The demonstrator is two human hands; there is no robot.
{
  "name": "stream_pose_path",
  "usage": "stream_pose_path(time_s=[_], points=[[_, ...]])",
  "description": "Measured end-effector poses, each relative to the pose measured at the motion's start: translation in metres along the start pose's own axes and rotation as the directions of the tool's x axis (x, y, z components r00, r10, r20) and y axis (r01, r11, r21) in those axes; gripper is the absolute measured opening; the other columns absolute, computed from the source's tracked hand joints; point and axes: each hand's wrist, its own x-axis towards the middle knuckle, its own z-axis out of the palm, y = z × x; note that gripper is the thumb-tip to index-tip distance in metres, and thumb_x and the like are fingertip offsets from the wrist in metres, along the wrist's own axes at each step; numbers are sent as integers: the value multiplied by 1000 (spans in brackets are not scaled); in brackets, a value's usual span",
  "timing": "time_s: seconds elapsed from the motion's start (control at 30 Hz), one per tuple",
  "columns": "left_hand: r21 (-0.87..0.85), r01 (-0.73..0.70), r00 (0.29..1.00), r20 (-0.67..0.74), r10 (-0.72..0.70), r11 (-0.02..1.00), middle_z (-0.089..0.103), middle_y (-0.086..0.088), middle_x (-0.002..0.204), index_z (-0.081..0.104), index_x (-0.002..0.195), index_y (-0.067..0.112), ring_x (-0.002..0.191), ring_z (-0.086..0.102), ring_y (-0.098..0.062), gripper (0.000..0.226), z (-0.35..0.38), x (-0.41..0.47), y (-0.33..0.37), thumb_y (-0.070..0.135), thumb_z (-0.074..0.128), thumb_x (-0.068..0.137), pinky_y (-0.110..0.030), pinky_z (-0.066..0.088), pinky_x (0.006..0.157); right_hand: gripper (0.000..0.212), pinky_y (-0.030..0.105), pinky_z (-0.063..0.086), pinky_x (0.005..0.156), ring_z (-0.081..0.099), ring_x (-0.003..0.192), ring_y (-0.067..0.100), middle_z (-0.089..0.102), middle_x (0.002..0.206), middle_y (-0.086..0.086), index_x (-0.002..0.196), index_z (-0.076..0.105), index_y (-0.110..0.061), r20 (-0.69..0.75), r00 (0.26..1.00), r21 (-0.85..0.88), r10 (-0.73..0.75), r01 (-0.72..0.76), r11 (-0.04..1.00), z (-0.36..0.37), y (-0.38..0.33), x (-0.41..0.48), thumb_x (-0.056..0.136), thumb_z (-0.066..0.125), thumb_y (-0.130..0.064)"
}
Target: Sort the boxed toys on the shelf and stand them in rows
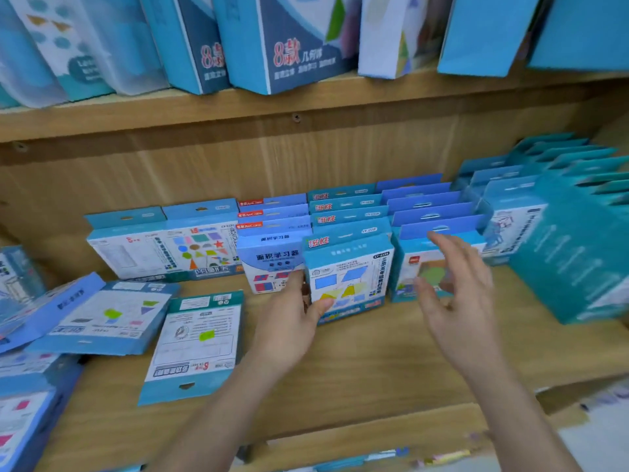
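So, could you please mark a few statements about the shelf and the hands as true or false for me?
1. The left hand pinches the left edge of the front box in a standing row. True.
2. The right hand holds a box. False: it is open with spread fingers and holds nothing.
3. Some flat boxes lie on the wooden shelf to the left. True.
4. The upper shelf holds nothing. False: tall blue boxes stand on it.

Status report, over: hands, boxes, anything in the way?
Left hand pinches front box of middle row. Right hand open, holding nothing. Flat boxes lie unsorted at left, none in the way.
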Motion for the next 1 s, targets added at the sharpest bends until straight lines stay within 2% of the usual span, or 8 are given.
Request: stream_pose_path(time_s=[0.07, 0.13, 0.3, 0.5, 0.77, 0.83, 0.93, 1.0], points=[[49, -2, 1000, -7, 2, 999, 66, 9, 115, 48, 121, 23, 94, 62, -11, 33, 12, 7, 6, 30, 61, 91, -27, 48, 77, 59, 27, 15, 113, 33, 132, 29, 38, 146, 9, 138, 44, -20, 53, 995, -173, -87, 94, 980, -3, 10, 7, 84, 66, -13], [45, 18, 999, -49, -16, 999, 68, 7, 113, 52, 121, 25, 90, 64, -10, 34, 17, 10, 8, 30, 63, 89, -28, 51, 76, 68, 25, 5, 114, 24, 140, 33, 31, 151, 12, 142, 39, -21, 134, 987, -269, -88, 121, 955, 0, 21, 9, 82, 69, -11], [259, 20, 996, -90, 4, 966, 69, 4, 110, 56, 124, 22, 91, 65, -14, 36, 13, 19, 15, 37, 59, 91, -20, 38, 65, 69, 39, 17, 112, 16, 143, 32, 28, 153, 12, 142, 40, -22, 203, 978, -406, -43, 124, 905, -2, 29, 5, 80, 69, -10], [481, 17, 999, -36, 1, 877, 67, -3, 112, 58, 112, 13, 101, 62, -22, 34, 12, 32, 21, 41, 49, 95, -30, 44, 74, 59, 44, 33, 107, 27, 138, 32, 38, 144, 13, 134, 49, -18, 174, 984, -360, -37, 99, 928, -2, 26, 11, 80, 68, -7], [451, -5, 1000, -21, 17, 892, 66, 0, 118, 60, 112, 13, 103, 62, -20, 31, 12, 39, 19, 38, 54, 94, -30, 47, 78, 54, 47, 38, 103, 32, 135, 32, 42, 139, 12, 130, 53, -17, 134, 990, -266, -51, 86, 960, -2, 29, 12, 80, 68, -6], [448, -13, 1000, -18, 23, 894, 68, 2, 112, 62, 110, 16, 99, 63, -19, 30, 11, 37, 16, 40, 54, 93, -28, 46, 74, 53, 42, 34, 105, 34, 131, 32, 43, 138, 13, 130, 54, -15, 101, 992, -232, -79, 101, 967, -2, 24, 9, 79, 67, -4], [435, -25, 999, -20, 37, 900, 71, 5, 105, 64, 110, 22, 94, 64, -18, 29, 6, 32, 13, 42, 55, 92, -27, 45, 69, 51, 21, 25, 102, 40, 125, 27, 45, 137, 12, 128, 56, -12, 83, 989, -157, -119, 131, 979, -1, 7, 4, 80, 66, 0], [437, -37, 997, -40, 60, 899, 71, 6, 105, 63, 111, 24, 95, 64, -17, 28, -2, 20, 8, 43, 56, 91, -29, 50, 72, 47, 17, 28, 98, 44, 123, 20, 47, 136, 6, 127, 57, -16, 131, 982, -85, -134, 146, 986, 2, -7, 0, 82, 65, -3]])
